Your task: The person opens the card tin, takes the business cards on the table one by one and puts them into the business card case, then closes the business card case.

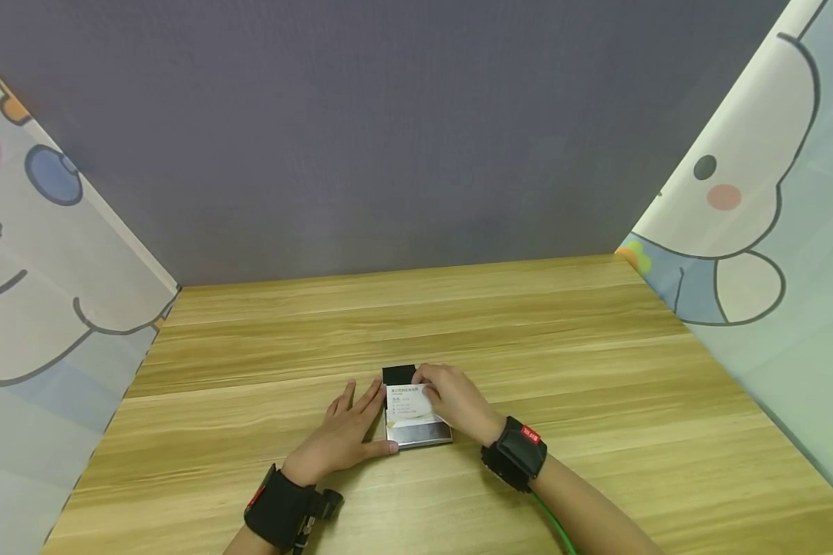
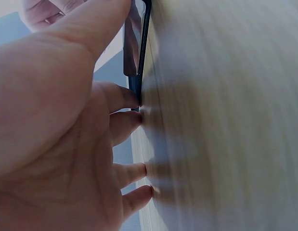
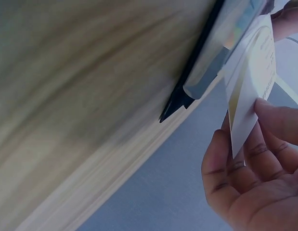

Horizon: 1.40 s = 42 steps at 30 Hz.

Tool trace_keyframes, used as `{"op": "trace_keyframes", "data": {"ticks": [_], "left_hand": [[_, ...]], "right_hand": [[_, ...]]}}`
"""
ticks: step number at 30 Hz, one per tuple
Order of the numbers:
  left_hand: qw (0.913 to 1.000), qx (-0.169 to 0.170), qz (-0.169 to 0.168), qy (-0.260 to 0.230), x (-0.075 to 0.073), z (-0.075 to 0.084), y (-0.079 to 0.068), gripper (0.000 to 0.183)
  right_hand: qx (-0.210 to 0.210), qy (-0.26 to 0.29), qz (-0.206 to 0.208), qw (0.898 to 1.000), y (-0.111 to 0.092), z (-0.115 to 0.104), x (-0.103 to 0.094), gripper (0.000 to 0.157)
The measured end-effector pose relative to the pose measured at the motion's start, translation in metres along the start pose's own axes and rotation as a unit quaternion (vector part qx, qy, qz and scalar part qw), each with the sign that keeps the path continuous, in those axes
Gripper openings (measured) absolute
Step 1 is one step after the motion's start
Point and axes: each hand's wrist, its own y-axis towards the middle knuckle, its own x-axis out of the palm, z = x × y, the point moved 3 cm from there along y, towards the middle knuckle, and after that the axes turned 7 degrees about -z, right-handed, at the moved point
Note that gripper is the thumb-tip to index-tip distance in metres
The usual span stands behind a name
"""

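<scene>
A card case (image 1: 422, 435) with a shiny metal face and a black flap (image 1: 398, 375) lies opened out on the table. My right hand (image 1: 462, 405) pinches a white printed business card (image 1: 404, 401) between thumb and fingers, over the case. In the right wrist view the card (image 3: 252, 77) stands tilted above the metal part; whether it is one card or more, I cannot tell. Along the case's left side rests my left hand (image 1: 347, 436), fingers spread and straight. Its thumb touches the near left corner, and its index finger reaches the edge by the flap.
The wooden table (image 1: 264, 331) stretches around the case on all sides. A dark grey panel (image 1: 403, 139) rises at the back, with cartoon-printed sheets (image 1: 743, 193) at both sides. Each wrist wears a black strap (image 1: 515, 453), and a green cable (image 1: 554, 524) trails from the right one.
</scene>
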Motion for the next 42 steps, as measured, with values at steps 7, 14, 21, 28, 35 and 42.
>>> {"op": "trace_keyframes", "data": {"ticks": [7,14,21,28,35,42], "left_hand": [[1.0000,0.001,0.004,0.001,0.000,0.001,0.000,0.088],[1.0000,0.002,0.003,-0.002,-0.001,0.002,0.000,0.088],[1.0000,0.002,0.004,0.002,-0.001,0.002,0.000,0.088],[1.0000,0.002,0.004,-0.002,-0.002,0.003,-0.001,0.087],[1.0000,0.002,0.002,0.005,-0.003,0.003,-0.001,0.087],[1.0000,-0.002,-0.002,0.007,-0.003,0.004,-0.001,0.087]], "right_hand": [[0.003,-0.003,-0.021,1.000,0.000,0.000,0.002,0.019],[0.004,-0.017,-0.031,0.999,-0.001,0.002,0.005,0.019],[-0.015,-0.049,-0.041,0.998,-0.004,0.003,0.005,0.023],[-0.006,-0.069,-0.071,0.995,-0.007,0.003,0.007,0.025],[-0.007,-0.090,-0.114,0.989,-0.009,0.000,0.009,0.019],[-0.019,-0.103,-0.124,0.987,-0.011,-0.002,0.010,0.019]]}}
